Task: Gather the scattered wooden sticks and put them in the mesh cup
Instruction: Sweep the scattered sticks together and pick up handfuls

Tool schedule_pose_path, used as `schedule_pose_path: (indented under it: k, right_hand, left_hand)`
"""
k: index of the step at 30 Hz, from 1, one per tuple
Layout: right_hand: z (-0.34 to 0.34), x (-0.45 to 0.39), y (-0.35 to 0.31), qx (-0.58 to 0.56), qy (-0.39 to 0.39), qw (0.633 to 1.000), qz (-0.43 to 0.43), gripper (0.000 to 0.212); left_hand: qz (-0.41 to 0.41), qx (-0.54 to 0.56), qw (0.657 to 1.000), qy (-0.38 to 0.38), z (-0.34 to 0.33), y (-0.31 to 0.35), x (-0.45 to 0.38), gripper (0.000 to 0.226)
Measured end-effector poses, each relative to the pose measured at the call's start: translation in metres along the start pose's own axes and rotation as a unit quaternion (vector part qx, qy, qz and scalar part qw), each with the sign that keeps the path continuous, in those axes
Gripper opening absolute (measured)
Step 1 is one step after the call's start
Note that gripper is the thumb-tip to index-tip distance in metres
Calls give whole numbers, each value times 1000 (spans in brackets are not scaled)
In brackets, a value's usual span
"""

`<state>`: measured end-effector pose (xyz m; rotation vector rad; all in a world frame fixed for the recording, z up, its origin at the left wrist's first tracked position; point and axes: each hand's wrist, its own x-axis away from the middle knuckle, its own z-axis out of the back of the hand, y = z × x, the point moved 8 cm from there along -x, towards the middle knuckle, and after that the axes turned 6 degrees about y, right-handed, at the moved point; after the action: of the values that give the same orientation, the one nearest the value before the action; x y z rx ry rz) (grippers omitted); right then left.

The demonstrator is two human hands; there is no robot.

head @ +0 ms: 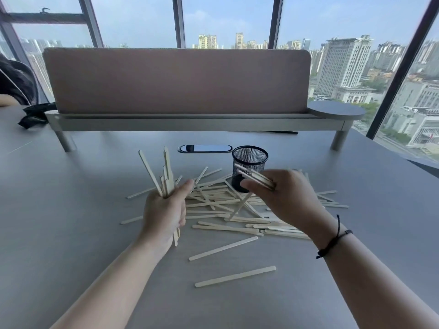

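Head view shows your left hand (pixel 164 207) gripping an upright bundle of sticks (pixel 165 174), while your right hand (pixel 282 198) pinches a few more (pixel 257 178) just in front of the mesh cup (pixel 249 162). As far as you can see, the cup looks empty. Most sticks (pixel 225 210) lie scattered on the table (pixel 71 222), so you're early on.

The wooden sticks (pixel 223 248) are pale cream, unpainted; the mesh cup (pixel 249 168) is black, a fine wire grid with a solid black base; the worktop (pixel 71 222) is plain matte grey; the divider panel (pixel 175 79) is dusty pinkish-brown; the wrist cord (pixel 333 243) is black.
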<state>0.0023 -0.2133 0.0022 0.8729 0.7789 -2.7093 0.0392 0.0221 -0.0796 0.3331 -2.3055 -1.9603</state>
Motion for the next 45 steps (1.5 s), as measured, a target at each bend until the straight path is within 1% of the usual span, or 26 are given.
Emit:
schedule_pose_path:
  k: [1,2,4,6,8,9,11,13,14,15,17,21,26,29,32,34,37,38,40,41,42,43,45]
  right_hand:
    - [8,-5,-7,-46,12,999,-6,51]
    - [15,-10,-13,-89,21,996,-12,51]
    - [26,-17,-26,-150,36,988,-12,58]
    - [34,-23,-38,-197,58,978,-16,61]
    - [40,-29,-43,-263,81,961,-34,60]
    - [41,-32,-43,-309,91,945,-51,61]
    - [40,-35,-38,-414,103,899,-101,62]
    - [29,-31,-30,-489,88,855,-150,58]
    - [19,-25,-27,-511,74,839,-171,57]
    - [9,-17,-24,-519,60,832,-187,56]
    - [-11,-3,-16,-510,40,834,-206,56]
    - [-32,14,-5,-505,38,833,-222,56]
    - [-48,28,-2,-454,19,867,-204,47]
    - [-42,29,-3,-421,28,886,-193,47]
    - [-42,29,3,-416,36,886,-202,48]
    - [-44,30,7,-422,36,880,-216,51]
    - [-46,33,12,-458,46,852,-249,55]
    - [-44,34,14,-472,53,840,-263,57]
    - [-37,33,17,-503,72,815,-280,60]
    - [-32,33,20,-520,81,801,-285,59]
    - [-27,33,22,-534,88,790,-289,56]
    - [-25,33,25,-539,88,786,-290,54]
    - [-27,32,27,-535,74,791,-287,52]
  left_hand:
    - [4,2,1000,-12,-2,0,1,61]
    - [11,2,1000,-25,-5,0,3,59]
    - [21,5,999,-46,-8,-1,7,51]
    - [22,8,998,-51,-9,-1,10,39]
    - [14,4,999,-51,-10,0,11,40]
    - [8,3,999,-50,-11,1,12,45]
    - [-15,11,998,-51,-12,5,14,55]
    - [-41,31,997,-59,-14,9,17,60]
    - [-49,31,996,-61,-15,9,19,62]
    - [-54,18,997,-60,-16,8,19,61]
    - [-59,-22,997,-50,-16,3,18,60]
    - [-81,-68,994,-25,-13,0,15,57]
    - [-119,-90,989,-19,-12,5,15,58]
    - [-135,-106,985,-23,-13,8,15,55]
    - [-135,-107,985,-16,-11,6,15,54]
    - [-130,-112,985,-7,-9,3,14,56]
    - [-122,-111,986,-6,-8,1,15,63]
    - [-118,-93,988,-16,-10,1,16,62]
    - [-108,-53,992,-30,-11,3,17,51]
    - [-105,-39,993,-29,-10,5,18,46]
    - [-105,-30,994,-27,-9,6,18,45]
    - [-105,-21,994,-25,-8,8,17,47]
    - [-101,-12,995,-23,-7,9,16,47]
